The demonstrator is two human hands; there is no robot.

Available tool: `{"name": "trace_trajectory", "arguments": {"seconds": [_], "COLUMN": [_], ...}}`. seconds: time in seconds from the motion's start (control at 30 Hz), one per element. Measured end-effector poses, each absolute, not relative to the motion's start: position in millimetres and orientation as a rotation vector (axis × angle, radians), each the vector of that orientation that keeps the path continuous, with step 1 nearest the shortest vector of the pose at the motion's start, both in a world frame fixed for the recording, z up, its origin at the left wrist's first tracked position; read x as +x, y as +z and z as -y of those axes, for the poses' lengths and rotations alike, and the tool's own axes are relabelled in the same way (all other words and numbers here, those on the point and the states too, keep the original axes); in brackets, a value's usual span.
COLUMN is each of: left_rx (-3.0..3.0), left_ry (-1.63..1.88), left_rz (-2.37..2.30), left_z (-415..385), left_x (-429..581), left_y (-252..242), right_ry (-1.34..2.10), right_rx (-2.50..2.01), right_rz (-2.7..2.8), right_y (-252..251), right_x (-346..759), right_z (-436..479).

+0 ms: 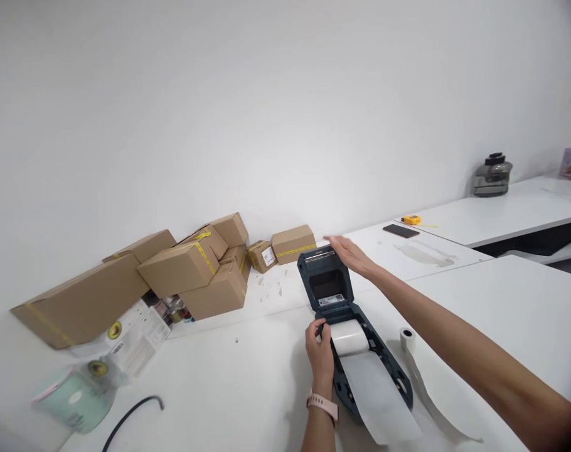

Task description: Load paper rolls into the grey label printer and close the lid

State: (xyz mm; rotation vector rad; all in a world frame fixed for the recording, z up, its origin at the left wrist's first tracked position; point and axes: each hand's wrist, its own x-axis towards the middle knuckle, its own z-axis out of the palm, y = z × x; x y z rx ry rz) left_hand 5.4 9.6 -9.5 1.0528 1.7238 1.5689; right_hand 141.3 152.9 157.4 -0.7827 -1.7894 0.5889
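A dark blue label printer [384, 370] lies on the white table [229, 376] with its lid [324, 276] swung up. A white paper roll [349, 336] sits inside it, and a strip of paper [379, 395] trails out over the front. My left hand [319, 351], with a pink watch on the wrist, has its fingers curled against the left end of the roll. My right hand [354, 254] reaches to the top edge of the raised lid with its fingers stretched flat.
Several cardboard boxes [186, 270] are piled against the wall at the left. Label packs and a pale green roll [73, 395] lie at the near left beside a black cable [130, 414]. A small paper roll [406, 336], a phone [401, 231], a yellow tape measure [410, 219] and a tape dispenser [491, 176] are to the right.
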Motion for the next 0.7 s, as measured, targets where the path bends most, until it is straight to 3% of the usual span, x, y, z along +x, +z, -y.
{"name": "trace_trajectory", "arguments": {"seconds": [0.27,0.43,0.7], "left_rx": [0.878,0.597,0.65], "left_ry": [1.646,1.791,1.701], "left_rz": [-1.731,-1.575,-1.476], "left_z": [12,38,75], "left_x": [14,24,49], "left_y": [-16,-14,3], "right_ry": [0.747,0.943,0.858], "right_rx": [-0.72,-0.701,-0.847], "right_rz": [1.749,1.746,1.611], "right_y": [124,72,-6], "right_x": [165,200,210], "right_z": [-92,-23,27]}}
